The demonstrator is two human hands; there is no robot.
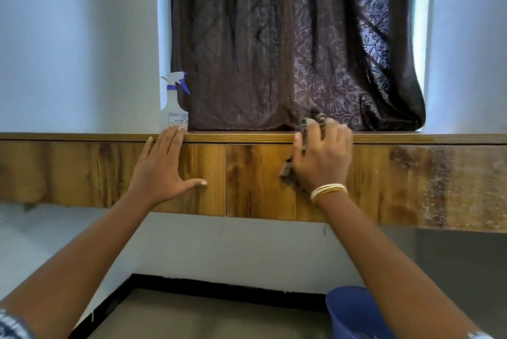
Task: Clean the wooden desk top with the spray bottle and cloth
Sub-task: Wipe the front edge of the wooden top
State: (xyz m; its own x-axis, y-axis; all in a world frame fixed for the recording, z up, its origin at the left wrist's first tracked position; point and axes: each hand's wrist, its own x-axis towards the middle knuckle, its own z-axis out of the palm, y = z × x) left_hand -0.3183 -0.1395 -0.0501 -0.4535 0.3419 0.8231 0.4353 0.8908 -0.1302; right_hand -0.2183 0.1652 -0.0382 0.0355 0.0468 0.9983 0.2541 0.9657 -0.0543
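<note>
Both hands are on the wood: left hand spread flat on the front panel, right hand gripping the dark patterned cloth bunched against the brown wooden table edge. White spray bottle with a blue trigger stands upright on top, just beyond my left fingertips. I'd guess I'm midway; the far right panel looks cloudy, so that's left. Dark brown curtain behind, pale walls, blue plastic bucket below.

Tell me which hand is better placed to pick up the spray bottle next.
Left. The left hand lies open on the desk front, fingertips just below the spray bottle. The right hand grips the cloth, farther away.
</note>
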